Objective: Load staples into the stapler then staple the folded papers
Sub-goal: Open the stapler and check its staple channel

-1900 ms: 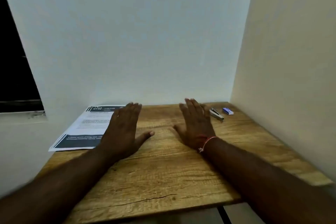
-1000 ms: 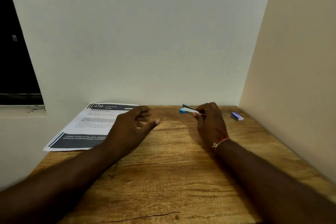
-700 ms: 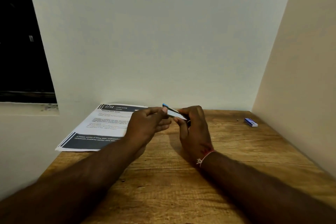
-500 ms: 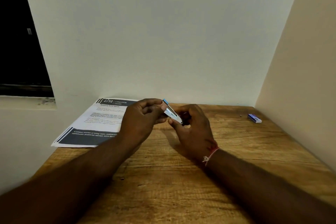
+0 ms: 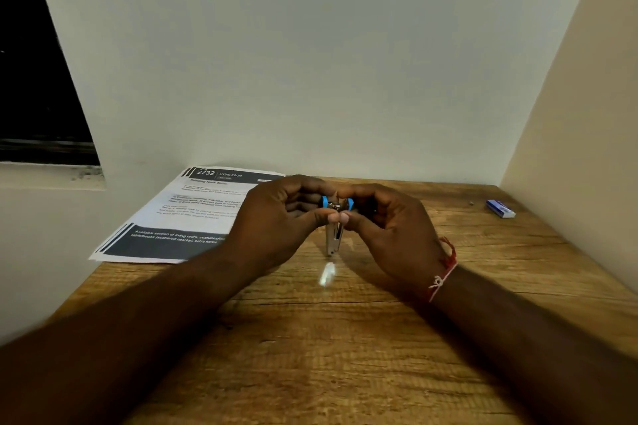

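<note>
Both hands meet above the middle of the wooden table (image 5: 345, 338), raised clear of its surface. Left hand (image 5: 276, 217) and right hand (image 5: 390, 228) each have the grip closed on the stapler (image 5: 334, 231), thumbs and fingertips pinched at its upper end where two blue parts show side by side. Its metal body hangs downward from the fingers, pointing at the table without touching it. The stapler appears to be pulled open at the top, though the fingers hide the hinge and this cannot be confirmed. A small bright reflection lies on the wood directly below the metal tip. A red thread band (image 5: 443, 269) circles the right wrist.

Papers (image 5: 193, 214), a stack of printed sheets with dark header bands, lie flat at the far left of the table, partly behind the left hand. A small blue and white staple box (image 5: 500, 209) lies at the far right, near the side wall, well apart from both hands.
</note>
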Demonstrator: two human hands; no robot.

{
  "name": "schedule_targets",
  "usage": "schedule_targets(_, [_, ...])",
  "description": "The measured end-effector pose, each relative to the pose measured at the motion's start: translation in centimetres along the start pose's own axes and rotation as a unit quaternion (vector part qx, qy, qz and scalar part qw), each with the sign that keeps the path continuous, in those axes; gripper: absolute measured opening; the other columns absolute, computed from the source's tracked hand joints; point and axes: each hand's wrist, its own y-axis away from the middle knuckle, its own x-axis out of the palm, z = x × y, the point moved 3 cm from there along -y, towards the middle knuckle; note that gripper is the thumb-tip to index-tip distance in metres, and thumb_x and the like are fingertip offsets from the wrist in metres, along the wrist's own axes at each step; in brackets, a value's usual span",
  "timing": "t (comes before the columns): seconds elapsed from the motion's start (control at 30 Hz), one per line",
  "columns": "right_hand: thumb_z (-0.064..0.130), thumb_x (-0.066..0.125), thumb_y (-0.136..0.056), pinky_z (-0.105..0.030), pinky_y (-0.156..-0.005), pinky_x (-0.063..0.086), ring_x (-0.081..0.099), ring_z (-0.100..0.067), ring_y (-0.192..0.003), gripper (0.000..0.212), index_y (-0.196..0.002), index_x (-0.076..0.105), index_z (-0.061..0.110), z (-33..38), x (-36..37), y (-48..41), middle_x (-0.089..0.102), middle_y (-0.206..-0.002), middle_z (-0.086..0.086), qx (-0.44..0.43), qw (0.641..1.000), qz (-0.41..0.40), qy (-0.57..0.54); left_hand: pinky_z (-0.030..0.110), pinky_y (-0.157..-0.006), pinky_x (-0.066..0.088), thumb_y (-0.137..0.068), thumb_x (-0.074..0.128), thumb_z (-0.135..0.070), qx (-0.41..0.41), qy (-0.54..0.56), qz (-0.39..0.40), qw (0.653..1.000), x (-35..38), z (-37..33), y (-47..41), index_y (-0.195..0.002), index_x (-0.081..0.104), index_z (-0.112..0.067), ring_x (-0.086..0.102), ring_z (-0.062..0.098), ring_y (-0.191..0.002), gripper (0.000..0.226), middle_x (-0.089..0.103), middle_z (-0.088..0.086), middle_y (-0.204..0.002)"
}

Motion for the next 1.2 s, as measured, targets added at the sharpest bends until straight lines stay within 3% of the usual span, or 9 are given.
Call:
schedule_targets(0.37, [0.016, 0.091, -0.09, -0.043, -0.085, 0.07, 0.083, -0.013, -0.092, 0.025, -0.112, 0.084, 0.025, -1.2, -0.9, -0.7, 0.085, -0.101, 0.003, 0.022, 0.999, -0.017, 0.031, 0.034, -0.095, 0.07, -0.088, 0.095, -0.005, -0.021, -0.007, -0.022, 1.0, 0.0, -0.2, 0.1, -0.112, 0.085, -0.017, 0.086, 0.014, -0.098, 0.029, 0.088, 0.0, -0.104])
schedule_targets(0.5, [0.01, 0.091, -0.089, -0.037, -0.086, 0.07, 0.084, -0.015, -0.089, 0.024, -0.108, 0.084, 0.022, -1.6, -1.3, -1.0, 0.085, -0.098, 0.0, 0.06, 0.998, -0.025, 0.012, 0.045, -0.1, 0.069, -0.09, 0.092, 0.0, -0.048, 0.025, -0.039, 0.998, -0.2, 0.4, -0.3, -0.11, 0.085, -0.017, 0.087, 0.019, -0.101, 0.027, 0.088, 0.004, -0.104])
schedule_targets(0.6, [0.003, 0.089, -0.088, -0.04, -0.09, 0.069, 0.085, -0.023, -0.089, 0.022, -0.107, 0.083, 0.014, -2.2, -2.2, -1.3, 0.085, -0.098, -0.009, 0.115, 0.992, -0.026, -0.038, 0.05, -0.1, 0.069, -0.092, 0.088, 0.004, -0.069, 0.076, -0.064, 0.993, -1.1, 1.0, -0.7, -0.112, 0.084, -0.011, 0.087, 0.024, -0.103, 0.025, 0.088, 0.01, -0.103])
schedule_targets(0.7, [0.011, 0.092, -0.088, -0.033, -0.088, 0.068, 0.08, -0.015, -0.082, 0.018, -0.104, 0.085, 0.016, -2.9, -2.9, -1.3, 0.085, -0.097, -0.01, 0.14, 0.99, 0.022, 0.002, 0.051, -0.1, 0.069, -0.092, 0.088, 0.006, -0.07, 0.079, -0.064, 0.992, -1.4, 1.2, -0.7, -0.114, 0.083, -0.009, 0.087, 0.025, -0.103, 0.027, 0.088, 0.012, -0.103])
schedule_targets(0.83, [0.025, 0.093, -0.088, -0.016, -0.068, 0.056, 0.073, 0.0, -0.077, 0.011, -0.096, 0.086, 0.025, -3.1, -3.1, -1.2, 0.083, -0.091, 0.002, 0.13, 0.985, 0.073, 0.09, 0.051, -0.099, 0.07, -0.089, 0.091, 0.005, -0.065, 0.07, -0.046, 0.994, -1.1, 1.1, -0.7, -0.116, 0.083, -0.009, 0.086, 0.027, -0.103, 0.031, 0.087, 0.014, -0.106])
schedule_targets(0.97, [0.039, 0.093, -0.086, -0.013, -0.07, 0.049, 0.071, 0.008, -0.092, 0.013, -0.095, 0.085, 0.035, -2.6, -2.7, -1.2, 0.081, -0.093, 0.019, 0.104, 0.976, 0.085, 0.173, 0.049, -0.1, 0.069, -0.088, 0.093, 0.002, -0.057, 0.062, -0.029, 0.996, -1.0, 1.0, -0.5, -0.116, 0.084, -0.011, 0.087, 0.025, -0.103, 0.032, 0.088, 0.01, -0.105])
schedule_targets(1.1, [0.041, 0.093, -0.087, -0.025, -0.081, 0.062, 0.076, -0.001, -0.1, 0.03, -0.115, 0.082, 0.038, -1.2, -1.7, -0.9, 0.082, -0.102, 0.017, 0.041, 0.992, 0.055, 0.104, 0.042, -0.101, 0.069, -0.085, 0.096, -0.003, -0.035, 0.038, -0.006, 0.999, -0.5, 0.6, -0.2, -0.116, 0.084, -0.011, 0.087, 0.02, -0.103, 0.035, 0.089, 0.005, -0.104])
schedule_targets(1.2, [0.03, 0.09, -0.092, -0.019, -0.081, 0.063, 0.079, -0.002, -0.096, 0.032, -0.123, 0.083, 0.031, -0.3, -0.9, -0.5, 0.084, -0.101, 0.013, 0.008, 0.996, 0.058, 0.065, 0.042, -0.1, 0.069, -0.084, 0.097, -0.002, -0.024, 0.034, 0.0, 0.999, -0.2, 0.4, 0.0, -0.115, 0.085, -0.011, 0.087, 0.021, -0.103, 0.035, 0.089, 0.005, -0.102])
